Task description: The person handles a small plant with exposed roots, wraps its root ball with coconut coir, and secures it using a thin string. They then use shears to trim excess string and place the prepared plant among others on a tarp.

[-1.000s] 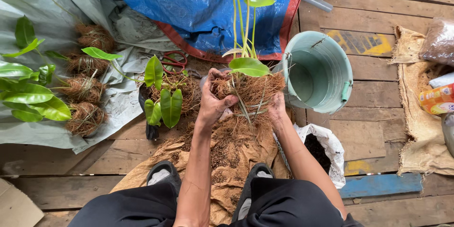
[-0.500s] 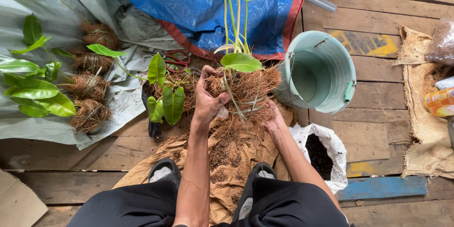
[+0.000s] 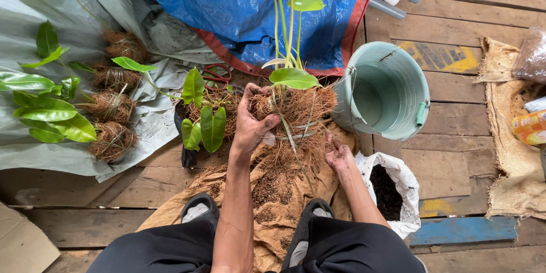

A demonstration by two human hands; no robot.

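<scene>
Left hand is clenching around the left side of a coconut-fibre root ball, fingers curling over its top edge and thumb pressing across the front. Right hand is sitting at about four o'clock from the ball, palm up and fingers loosely spread, touching the loose fibres hanging below it without closing on anything. The plant held in the ball is standing with its long axis running toward twelve o'clock: thin green stems are rising from the fibre and ending in broad glossy leaves near the top edge. The ball is hovering over a brown sack strewn with crumbs of fibre. A pale green bucket is standing at three o'clock, just beside the ball. More wrapped plants are lying on grey sheeting at nine o'clock, well apart. A white bag of dark soil is resting at five o'clock.
</scene>
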